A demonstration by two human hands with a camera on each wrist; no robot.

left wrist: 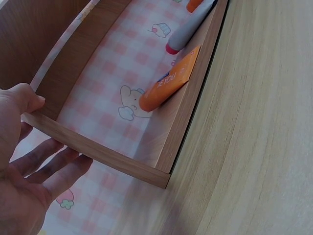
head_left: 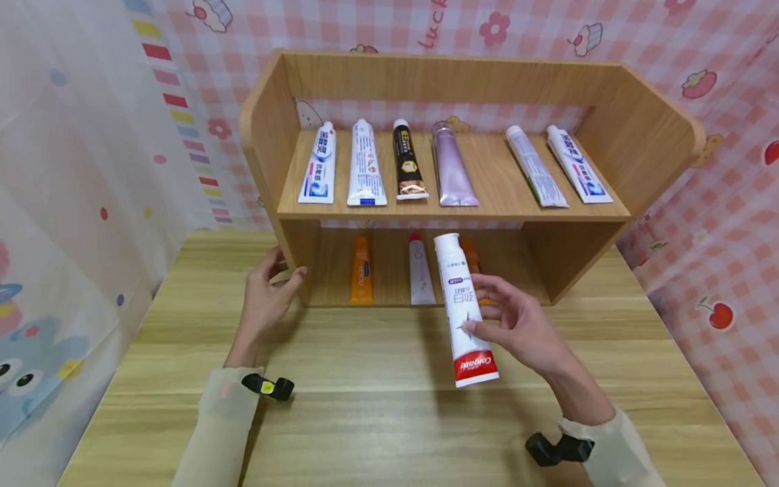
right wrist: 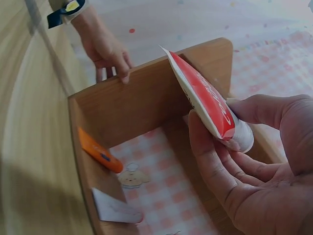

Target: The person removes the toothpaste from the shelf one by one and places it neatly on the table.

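My right hand (head_left: 526,328) pinches a white toothpaste tube (head_left: 459,301) with a red Colgate end between thumb and fingers. It holds the tube in front of the lower level of a wooden shelf (head_left: 450,218), cap end up and tilted. The left hand (head_left: 266,291) grips the front edge of the shelf's left side panel; in the left wrist view its thumb (left wrist: 32,100) lies on the inner face and the fingers on the outer. On the lower level lie an orange tube (head_left: 362,270), a white-grey tube (head_left: 421,274) with a red cap, and another orange tube (head_left: 471,256), partly hidden behind the held tube.
The upper level carries several tubes: white ones at left (head_left: 318,166) and right (head_left: 578,166), a black one (head_left: 408,162) and a pink-purple one (head_left: 453,166). The shelf stands on a wood-grain table (head_left: 365,419). Patterned cloth (head_left: 389,27) hangs behind and at both sides.
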